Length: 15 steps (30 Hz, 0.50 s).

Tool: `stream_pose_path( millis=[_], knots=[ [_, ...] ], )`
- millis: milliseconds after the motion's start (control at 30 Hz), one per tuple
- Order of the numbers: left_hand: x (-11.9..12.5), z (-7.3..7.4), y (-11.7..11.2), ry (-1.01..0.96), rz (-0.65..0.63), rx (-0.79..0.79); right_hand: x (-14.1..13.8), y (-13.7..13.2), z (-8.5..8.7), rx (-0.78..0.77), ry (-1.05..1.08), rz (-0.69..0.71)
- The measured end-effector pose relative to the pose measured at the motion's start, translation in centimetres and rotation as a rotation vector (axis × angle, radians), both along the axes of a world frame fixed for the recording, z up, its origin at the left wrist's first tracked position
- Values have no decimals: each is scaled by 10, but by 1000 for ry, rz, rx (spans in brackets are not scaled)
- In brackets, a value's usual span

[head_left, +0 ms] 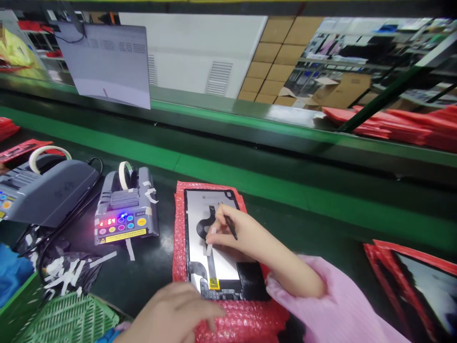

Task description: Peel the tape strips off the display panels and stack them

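Dark green workbench (314,238) surfacing supported the assembly; clock positions were referenced to the centre of the display panel. Green plastic basket (71,314) lattice was located at 8 o'clock. Red bubble-wrap sheet (246,314) lay beneath the display panel (228,262), projecting farthest at 6 o'clock. The panel rested on this sheet, silver backing upward. One grey tape dispenser (124,209), its red digits lit, stood at 10 o'clock. The left hand (174,309), blurred, was positioned at 7 o'clock, fingers loosely bent and slightly spread; contact with the sheet could not be determined. The right hand (233,226) entered from 4 o'clock over the panel, thumb and forefinger pinched narrowly on a tape strip (209,248). A slim black tool (231,227) was retained in the same hand. The strip's lower end overlay the ribbon cable (211,267). A yellow patch (213,284) marked the cable at 6 o'clock.
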<state>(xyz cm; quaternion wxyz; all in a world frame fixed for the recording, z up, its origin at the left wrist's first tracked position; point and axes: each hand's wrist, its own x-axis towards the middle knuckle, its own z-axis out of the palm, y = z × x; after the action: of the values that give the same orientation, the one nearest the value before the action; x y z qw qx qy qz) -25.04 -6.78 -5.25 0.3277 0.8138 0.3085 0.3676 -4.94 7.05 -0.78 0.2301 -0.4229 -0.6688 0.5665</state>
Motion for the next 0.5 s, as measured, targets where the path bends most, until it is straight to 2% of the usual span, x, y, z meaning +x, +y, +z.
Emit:
stream_pose_path(
  millis=[67, 100, 200, 333, 500],
  knots=[
    [-8, 15, 13, 153, 145, 94, -9, 11, -10, 8, -15, 36],
    [-9, 17, 19, 221, 212, 140, -13, 14, -12, 22, -31, 43],
    [-8, 8, 32, 359, 337, 243, -18, 18, -11, 66, -97, 54],
    [-2, -6, 42, 445, 390, 289, -18, 23, -8, 87, -145, 81],
    [2, -8, 47, 549, 458, 293, -19, 29, -18, 102, -128, 126]
  ],
)
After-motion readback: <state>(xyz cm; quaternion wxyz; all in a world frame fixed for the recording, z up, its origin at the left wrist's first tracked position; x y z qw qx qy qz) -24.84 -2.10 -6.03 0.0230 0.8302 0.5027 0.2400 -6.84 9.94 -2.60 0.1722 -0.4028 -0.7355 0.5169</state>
